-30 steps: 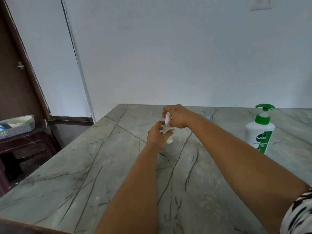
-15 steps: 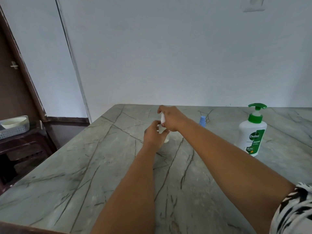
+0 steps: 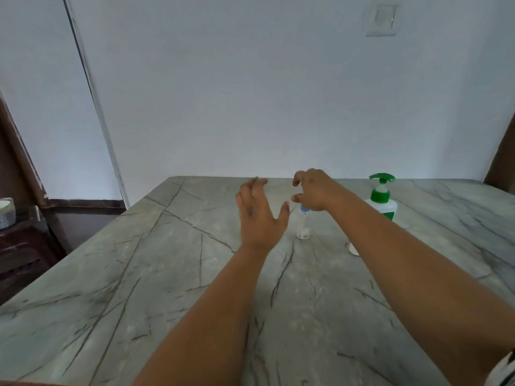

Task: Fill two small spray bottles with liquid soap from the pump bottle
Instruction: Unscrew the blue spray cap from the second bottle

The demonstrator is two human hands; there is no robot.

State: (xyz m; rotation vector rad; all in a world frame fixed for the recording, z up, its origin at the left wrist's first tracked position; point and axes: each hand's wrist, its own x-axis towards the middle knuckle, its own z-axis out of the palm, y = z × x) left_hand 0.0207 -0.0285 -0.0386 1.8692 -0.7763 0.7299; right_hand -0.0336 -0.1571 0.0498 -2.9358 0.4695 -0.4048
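A small clear spray bottle [image 3: 303,226] with a blue cap stands upright on the marble table [image 3: 167,274]. My right hand [image 3: 313,190] hovers just above its cap, thumb and forefinger curved apart with nothing between them. My left hand [image 3: 259,215] is raised to the left of the bottle with its fingers spread, holding nothing. The base of a small white bottle [image 3: 353,248] peeks out from behind my right forearm, the rest hidden. The white pump bottle [image 3: 382,203] with a green pump stands at the back right.
A white wall runs along the table's far edge. At the left, beyond the table's edge, a dark wooden stand [image 3: 19,246] carries a grey basket [image 3: 6,211].
Both hands have let go of the small white bottle that they held together. It now stands behind my right forearm. My hands have parted, and the right one has moved over the blue-capped bottle.
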